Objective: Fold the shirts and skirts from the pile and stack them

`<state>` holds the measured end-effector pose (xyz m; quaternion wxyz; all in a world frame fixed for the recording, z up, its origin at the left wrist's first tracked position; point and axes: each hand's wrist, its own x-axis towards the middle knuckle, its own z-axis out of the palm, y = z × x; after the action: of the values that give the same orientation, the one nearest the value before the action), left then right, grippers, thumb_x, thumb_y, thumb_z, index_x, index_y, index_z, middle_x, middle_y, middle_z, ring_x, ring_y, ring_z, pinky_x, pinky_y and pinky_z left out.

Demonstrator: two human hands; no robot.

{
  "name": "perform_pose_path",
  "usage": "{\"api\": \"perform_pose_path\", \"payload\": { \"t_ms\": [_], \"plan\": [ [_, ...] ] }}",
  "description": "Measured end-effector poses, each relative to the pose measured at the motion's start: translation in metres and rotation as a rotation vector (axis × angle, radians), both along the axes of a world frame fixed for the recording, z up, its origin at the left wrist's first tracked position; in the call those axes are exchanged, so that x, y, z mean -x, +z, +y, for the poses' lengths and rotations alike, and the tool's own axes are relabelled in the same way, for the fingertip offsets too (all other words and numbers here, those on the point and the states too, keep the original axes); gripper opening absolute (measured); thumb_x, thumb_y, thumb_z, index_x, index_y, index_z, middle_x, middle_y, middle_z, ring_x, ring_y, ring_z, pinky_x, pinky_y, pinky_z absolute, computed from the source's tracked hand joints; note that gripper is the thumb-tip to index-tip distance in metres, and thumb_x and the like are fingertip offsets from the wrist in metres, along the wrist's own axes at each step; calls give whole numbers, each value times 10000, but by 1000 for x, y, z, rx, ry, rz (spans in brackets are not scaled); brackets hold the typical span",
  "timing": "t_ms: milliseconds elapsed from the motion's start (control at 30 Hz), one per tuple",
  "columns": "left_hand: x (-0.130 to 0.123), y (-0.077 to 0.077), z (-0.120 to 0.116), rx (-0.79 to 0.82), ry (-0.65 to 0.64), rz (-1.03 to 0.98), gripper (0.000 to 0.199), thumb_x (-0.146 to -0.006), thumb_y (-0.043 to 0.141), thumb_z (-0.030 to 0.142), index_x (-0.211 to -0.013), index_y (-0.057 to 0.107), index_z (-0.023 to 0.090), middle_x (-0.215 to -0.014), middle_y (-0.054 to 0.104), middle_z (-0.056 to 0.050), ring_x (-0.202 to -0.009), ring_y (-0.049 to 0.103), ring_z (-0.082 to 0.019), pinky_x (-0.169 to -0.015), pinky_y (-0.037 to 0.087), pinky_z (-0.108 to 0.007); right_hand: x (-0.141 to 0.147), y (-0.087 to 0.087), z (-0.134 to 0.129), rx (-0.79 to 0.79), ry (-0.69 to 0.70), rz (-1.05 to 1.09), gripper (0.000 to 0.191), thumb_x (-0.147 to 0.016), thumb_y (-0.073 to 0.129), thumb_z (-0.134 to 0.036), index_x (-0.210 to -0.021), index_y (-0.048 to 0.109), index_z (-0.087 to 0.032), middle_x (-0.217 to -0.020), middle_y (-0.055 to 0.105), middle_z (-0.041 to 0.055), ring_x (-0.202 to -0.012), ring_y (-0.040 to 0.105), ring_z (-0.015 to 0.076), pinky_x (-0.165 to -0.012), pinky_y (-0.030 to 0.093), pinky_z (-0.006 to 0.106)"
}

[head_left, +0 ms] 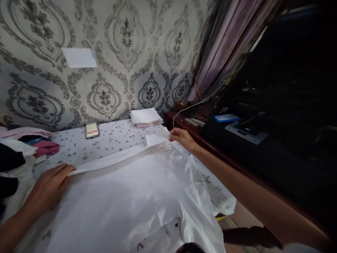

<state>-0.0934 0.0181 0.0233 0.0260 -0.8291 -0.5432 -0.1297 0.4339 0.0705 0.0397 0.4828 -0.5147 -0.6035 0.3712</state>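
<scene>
A white shirt [123, 189] lies spread over a patterned sheet, its near right part crumpled and a sleeve hanging toward the edge. Its far edge is lifted into a long fold between my two hands. At the left end of that fold, my left hand [54, 181] is closed on the fabric, the fingertips partly hidden. My right hand [183, 138] pinches the other end between thumb and fingers, near the far right corner of the surface.
A stack of folded white cloth [146, 116] lies against the wallpapered wall. A small blurred card [92, 130] is left of it. Piled clothes [47, 148] lie at left. Along the right runs a dark wooden desk [189, 128] with a white cable [193, 104] and a blue box [226, 118].
</scene>
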Motion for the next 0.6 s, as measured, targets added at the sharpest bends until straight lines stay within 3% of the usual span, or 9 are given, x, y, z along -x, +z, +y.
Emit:
{"api": "perform_pose_path", "payload": {
  "t_ms": [133,267,467,600],
  "plan": [
    [10,-24,-22,51,-19,0,396,-907,302,400,-887,681,287,-901,703,-46,-873,661,-251,-799,494,-367,-13,-33,-56,86,41,-175,199,-680,703,-320,-705,547,-199,-653,537,-41,-625,501,117,-585,412,244],
    [19,-41,-29,45,2,14,418,-922,304,409,-925,703,284,-975,720,-50,-921,670,-255,-834,502,-378,-12,-51,-75,86,5,-215,123,-677,631,-282,-678,538,-200,-642,519,-37,-626,477,122,-573,381,245],
    [31,-37,-32,-42,66,4,434,-928,293,427,-987,695,275,-1015,715,-55,-949,672,-259,-851,505,-371,-13,-35,-82,-17,-67,-107,92,-695,624,-285,-708,592,-200,-699,599,-13,-668,552,136,-673,451,283],
    [33,-37,-34,63,97,44,440,-904,282,443,-979,697,317,-1045,725,-34,-1008,676,-253,-902,511,-345,-18,-25,-103,-34,-84,-108,65,-730,616,-269,-749,631,-208,-781,674,15,-761,627,163,-750,496,300]
  ]
}}
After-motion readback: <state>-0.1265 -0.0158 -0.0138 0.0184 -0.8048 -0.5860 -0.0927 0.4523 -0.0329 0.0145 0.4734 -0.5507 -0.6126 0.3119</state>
